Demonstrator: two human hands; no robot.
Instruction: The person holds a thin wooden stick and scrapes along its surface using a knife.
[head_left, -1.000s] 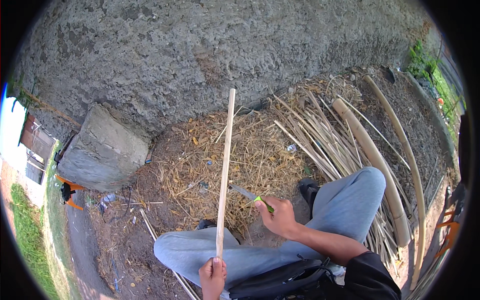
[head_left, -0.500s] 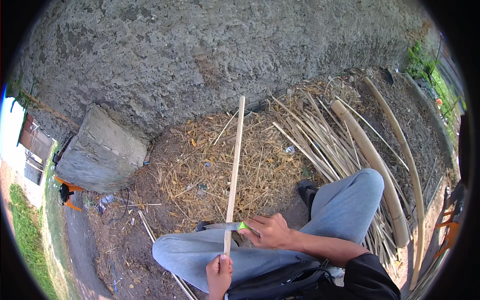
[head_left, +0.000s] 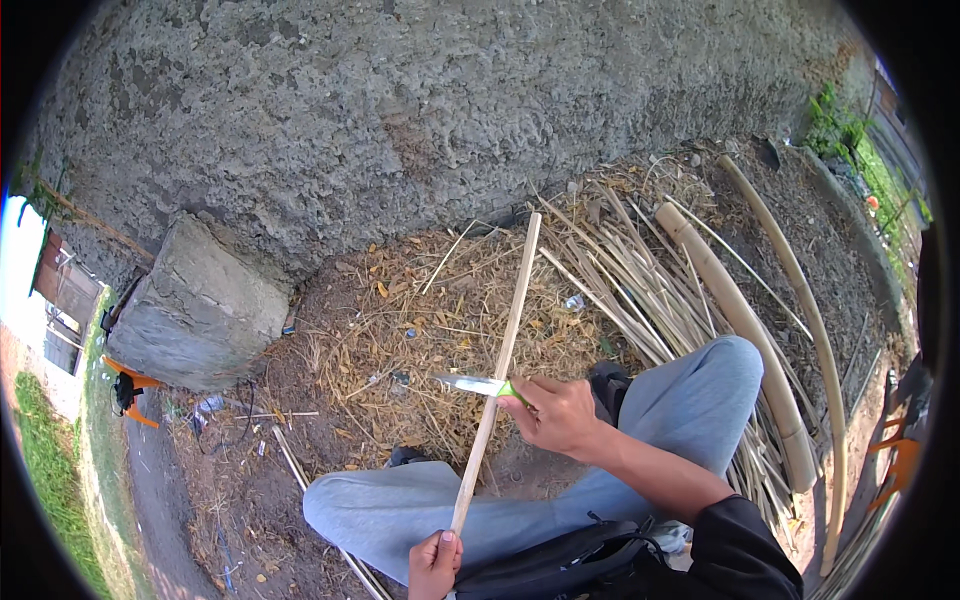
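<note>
wooden strip (head_left: 509, 340) in closed left grip (head_left: 435, 562), knife (head_left: 478, 385) in closed right grip (head_left: 560, 414) has moved farther up it, likely mid-stroke.

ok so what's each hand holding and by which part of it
The left hand holds the stick by its near end; the right hand holds the knife by its green handle.

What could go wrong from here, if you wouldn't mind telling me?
The knife in the right hand lies across the pale strip; if it slipped down the strip, it might cut the left hand or the left leg.
The strip appears gripped only at its lower end, so it could twist under the blade.
</note>
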